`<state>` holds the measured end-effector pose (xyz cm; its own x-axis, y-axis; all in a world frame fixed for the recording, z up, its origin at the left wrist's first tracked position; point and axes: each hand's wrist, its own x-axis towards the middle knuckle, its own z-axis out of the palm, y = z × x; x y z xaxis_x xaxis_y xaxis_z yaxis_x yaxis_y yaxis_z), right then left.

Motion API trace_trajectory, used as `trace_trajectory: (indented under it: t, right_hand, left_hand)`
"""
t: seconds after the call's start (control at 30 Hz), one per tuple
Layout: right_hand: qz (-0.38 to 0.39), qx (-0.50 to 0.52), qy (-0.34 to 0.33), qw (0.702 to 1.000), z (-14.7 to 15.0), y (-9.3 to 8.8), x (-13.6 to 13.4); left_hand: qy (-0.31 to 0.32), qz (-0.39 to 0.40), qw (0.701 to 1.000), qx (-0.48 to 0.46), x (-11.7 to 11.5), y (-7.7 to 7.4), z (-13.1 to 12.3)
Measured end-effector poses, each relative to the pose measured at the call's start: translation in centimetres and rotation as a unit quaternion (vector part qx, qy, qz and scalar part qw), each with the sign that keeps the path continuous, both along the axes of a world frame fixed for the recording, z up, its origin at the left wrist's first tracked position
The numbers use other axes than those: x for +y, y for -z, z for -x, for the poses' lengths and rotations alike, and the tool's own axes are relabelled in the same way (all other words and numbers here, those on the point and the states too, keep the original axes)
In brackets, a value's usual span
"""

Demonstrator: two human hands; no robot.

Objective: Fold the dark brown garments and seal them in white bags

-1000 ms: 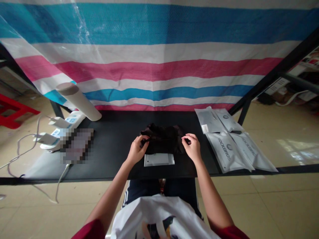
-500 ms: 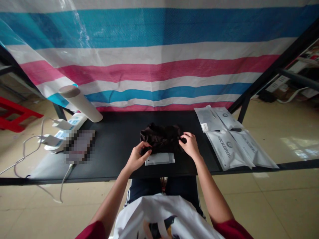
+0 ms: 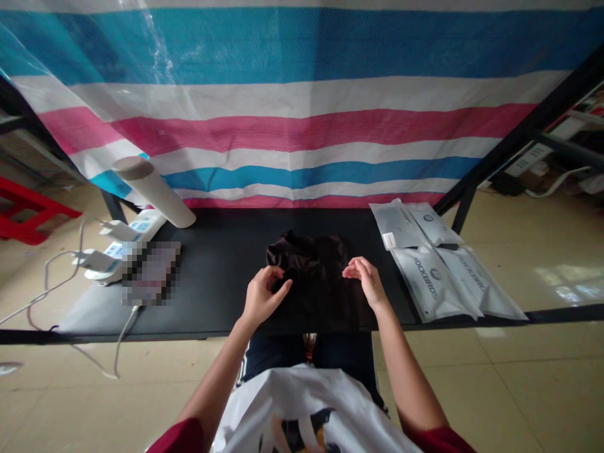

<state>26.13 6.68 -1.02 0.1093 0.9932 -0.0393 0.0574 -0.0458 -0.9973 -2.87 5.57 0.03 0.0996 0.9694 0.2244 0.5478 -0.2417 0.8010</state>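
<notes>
Dark cloth (image 3: 316, 277) flat on the black desk (image 3: 212, 270), left hand (image 3: 263, 294) loosely open at its edge, right hand (image 3: 367, 282) touching it, grip unclear.

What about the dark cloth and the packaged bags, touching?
Apart. The head view shows a strip of bare black table between the dark cloth and the packaged bags.

The dark garment (image 3: 311, 267) I handle is soft, matt cloth. My desk (image 3: 221, 270) looks smooth and matt; the packets (image 3: 436, 280) are glossy plastic.
</notes>
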Motion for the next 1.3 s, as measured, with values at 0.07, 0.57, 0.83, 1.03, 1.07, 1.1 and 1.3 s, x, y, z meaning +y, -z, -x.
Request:
trace_trajectory:
  t: [0.07, 0.57, 0.83, 1.03, 1.07, 1.1, 1.3]
  right_hand:
    - [-0.029, -0.068, -0.016, 0.997, 0.5, 0.3, 0.1]
    - [-0.115, -0.508, -0.003, 0.854, 1.6, 3.1, -0.3]
    - [-0.102, -0.561, -0.008, 0.821, 2.4, 3.3, 0.1]
    - [-0.097, -0.576, 0.000, 0.812, 2.4, 3.3, 0.9]
    - [-0.097, -0.575, 0.001, 0.812, 2.3, 3.3, 1.1]
    - [-0.097, -0.574, 0.002, 0.813, 2.3, 3.4, 1.3]
    - [-0.096, -0.560, 0.010, 0.823, 2.2, 3.9, 2.0]
  left_hand:
    - [0.000, -0.047, 0.996, 0.074, 0.4, -0.1, -1.1]
    - [-0.430, -0.144, 0.866, -0.212, 0.5, 3.0, 3.6]
    - [-0.061, -0.099, 0.979, 0.168, 1.5, 0.3, -0.5]
    - [-0.051, -0.018, 0.938, 0.342, 4.1, 2.3, -0.3]
    - [-0.051, -0.020, 0.935, 0.351, 4.3, 2.6, -0.1]
    - [-0.052, -0.024, 0.932, 0.357, 4.5, 2.8, 0.0]
    - [-0.063, -0.028, 0.930, 0.361, 4.7, 3.1, 0.1]
